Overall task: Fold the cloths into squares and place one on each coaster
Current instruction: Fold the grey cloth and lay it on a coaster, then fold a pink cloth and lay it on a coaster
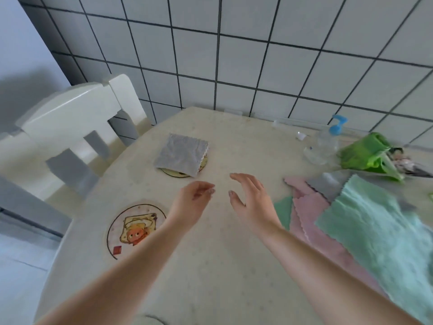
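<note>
A folded grey cloth (181,155) is laid on the coaster (182,172) at 12 o'clock. Both the left hand (192,202) and right hand (250,198) are held loose, empty, above the table (210,266).

A single wide-angle view comes from the person's head, looking forward and steeply down over the bench (234,266), near enough that both forearms run in from the bottom edge and the left hand (194,202) and right hand (250,200) sit about mid-frame. It faces the tiled wall (257,55) behind the bench, whose grout lines bow with the lens. A white chair (77,118) sits at the left edge.
</note>
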A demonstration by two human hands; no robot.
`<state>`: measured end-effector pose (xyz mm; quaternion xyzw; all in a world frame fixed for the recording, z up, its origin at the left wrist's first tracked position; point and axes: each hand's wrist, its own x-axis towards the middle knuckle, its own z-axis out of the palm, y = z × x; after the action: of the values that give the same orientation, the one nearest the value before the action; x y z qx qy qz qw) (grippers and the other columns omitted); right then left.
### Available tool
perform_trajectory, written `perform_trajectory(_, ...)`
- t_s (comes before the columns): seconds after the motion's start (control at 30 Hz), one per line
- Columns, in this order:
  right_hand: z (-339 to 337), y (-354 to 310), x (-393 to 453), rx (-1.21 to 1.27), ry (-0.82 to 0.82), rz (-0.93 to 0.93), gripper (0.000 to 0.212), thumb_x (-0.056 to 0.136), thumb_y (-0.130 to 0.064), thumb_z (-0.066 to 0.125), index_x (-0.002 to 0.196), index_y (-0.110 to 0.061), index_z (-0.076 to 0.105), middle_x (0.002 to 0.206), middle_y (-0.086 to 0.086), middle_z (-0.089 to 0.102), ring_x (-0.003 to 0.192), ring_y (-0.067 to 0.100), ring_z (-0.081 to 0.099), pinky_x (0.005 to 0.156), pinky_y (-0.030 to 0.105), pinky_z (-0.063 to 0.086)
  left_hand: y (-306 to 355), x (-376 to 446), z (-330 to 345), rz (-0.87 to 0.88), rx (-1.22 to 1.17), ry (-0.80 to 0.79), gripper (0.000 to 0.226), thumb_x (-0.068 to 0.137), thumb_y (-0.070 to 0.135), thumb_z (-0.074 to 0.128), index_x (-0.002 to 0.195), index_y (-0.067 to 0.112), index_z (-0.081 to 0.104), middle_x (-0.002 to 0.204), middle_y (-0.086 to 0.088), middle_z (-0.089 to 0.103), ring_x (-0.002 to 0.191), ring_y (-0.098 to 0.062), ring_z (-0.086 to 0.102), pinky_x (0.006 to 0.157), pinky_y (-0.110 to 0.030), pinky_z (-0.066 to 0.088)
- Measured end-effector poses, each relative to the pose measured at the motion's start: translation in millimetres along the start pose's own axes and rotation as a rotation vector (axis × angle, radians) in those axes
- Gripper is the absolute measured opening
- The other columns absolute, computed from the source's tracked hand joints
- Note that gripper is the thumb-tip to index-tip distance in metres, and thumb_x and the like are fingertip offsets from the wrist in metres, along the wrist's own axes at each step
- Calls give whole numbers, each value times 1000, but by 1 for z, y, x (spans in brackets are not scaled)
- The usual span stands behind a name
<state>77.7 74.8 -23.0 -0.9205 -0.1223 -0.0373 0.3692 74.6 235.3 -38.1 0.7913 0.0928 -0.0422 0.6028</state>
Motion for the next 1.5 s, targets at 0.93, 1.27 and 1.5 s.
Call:
perform_trajectory(0.93, -188, 182, -256, -439, -365, 147, 52, 93, -37, 46, 143, -29, 32, 157, 4, -10, 144, 22, -12, 115, 41, -4, 33, -167, 284, 601, 1242, -421, 51, 92, 32, 46, 141, 26, 35, 157, -5, 4, 144, -25, -8, 115, -45, 1)
perform_trajectory(1.27, -181, 205, -243, -486, -345, 63, 70, 93, -33, 44, 149, -17, 5, 157, 3, -9, 144, 20, -12, 114, 45, -11, 22, -132, 283, 880, 1457, -468, 52, 75, 30, 67, 122, 11, 58, 150, -14, 30, 140, -33, 22, 109, -49, 15)
perform_trajectory(1.5, -206, 203, -231, -397, -181, 43, 65, 94, -31, 46, 148, -18, 14, 156, -4, 8, 141, 15, 17, 116, 37, 1, 41, -110, 281, 811, 1364, -406, 53, 90, 39, 51, 131, 6, 47, 156, -4, 16, 144, -22, 3, 114, -44, 0)
